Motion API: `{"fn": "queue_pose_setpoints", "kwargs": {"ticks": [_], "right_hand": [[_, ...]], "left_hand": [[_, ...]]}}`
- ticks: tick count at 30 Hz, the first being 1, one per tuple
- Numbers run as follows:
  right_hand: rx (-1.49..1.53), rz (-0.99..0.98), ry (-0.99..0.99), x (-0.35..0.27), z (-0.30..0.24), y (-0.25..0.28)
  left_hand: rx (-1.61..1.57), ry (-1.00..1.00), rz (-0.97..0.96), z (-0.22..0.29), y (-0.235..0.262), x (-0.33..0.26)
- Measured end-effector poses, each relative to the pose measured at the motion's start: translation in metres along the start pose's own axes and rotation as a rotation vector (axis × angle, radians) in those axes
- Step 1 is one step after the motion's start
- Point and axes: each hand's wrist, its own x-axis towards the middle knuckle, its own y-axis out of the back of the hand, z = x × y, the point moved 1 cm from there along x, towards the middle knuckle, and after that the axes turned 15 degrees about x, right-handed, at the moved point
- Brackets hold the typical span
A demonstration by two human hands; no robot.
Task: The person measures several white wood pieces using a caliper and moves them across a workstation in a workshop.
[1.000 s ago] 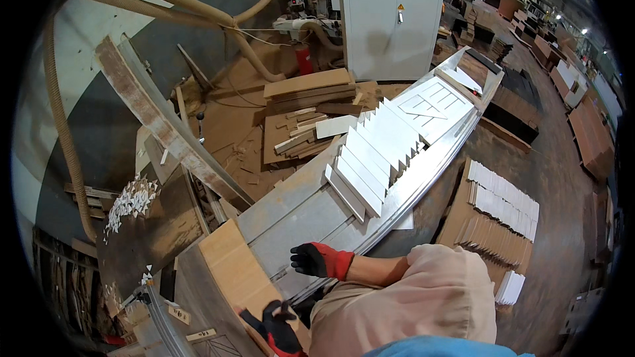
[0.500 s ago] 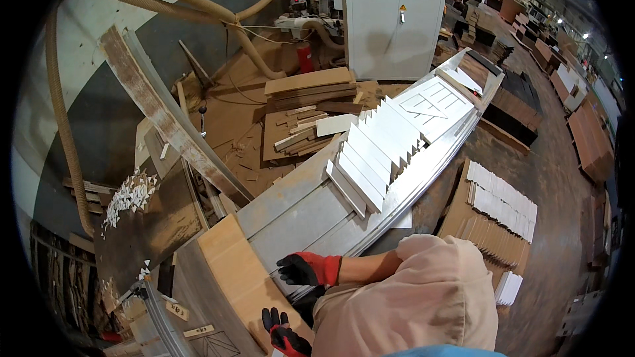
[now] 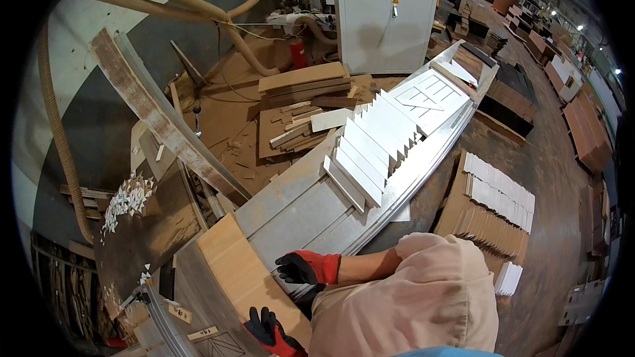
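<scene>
My left hand (image 3: pixel 271 332), in a red glove with black fingers, is at the lower edge, its fingers spread and nothing in them. It is over the left edge of a light wooden board (image 3: pixel 241 261). My right hand (image 3: pixel 308 268), gloved the same way, hovers at the board's right side by the grey metal sliding table (image 3: pixel 291 221). Its fingers are loosely curled and apart, with no object in them. Farther along that table, white panels (image 3: pixel 364 149) with pointed ends lie overlapped in a row.
White triangular offcuts (image 3: pixel 129 199) lie heaped on the dark machine table at left. A long worn beam (image 3: pixel 159 116) slants behind it. Stacked brown and white strips (image 3: pixel 496 205) stand at right. Beyond are a grey cabinet (image 3: pixel 387 20), wood scraps (image 3: pixel 301 125) and a hose (image 3: pixel 63 139).
My left hand has moved left and slightly up, with its fingers spread. My right hand has hardly moved. The view has shifted a little.
</scene>
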Motion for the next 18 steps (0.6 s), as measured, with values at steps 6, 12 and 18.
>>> {"fn": "queue_pose_setpoints", "kwargs": {"ticks": [6,12,18], "right_hand": [[-0.025,0.009,0.007,0.004,0.004,0.002],[-0.022,-0.014,0.004,0.002,0.005,-0.002],[-0.105,-0.147,0.023,-0.011,0.007,-0.017]], "left_hand": [[0.103,0.129,0.03,0.055,-0.02,-0.018],[0.15,0.088,-0.104,0.048,-0.01,-0.013],[0.192,0.047,-0.195,0.012,0.0,-0.014]]}}
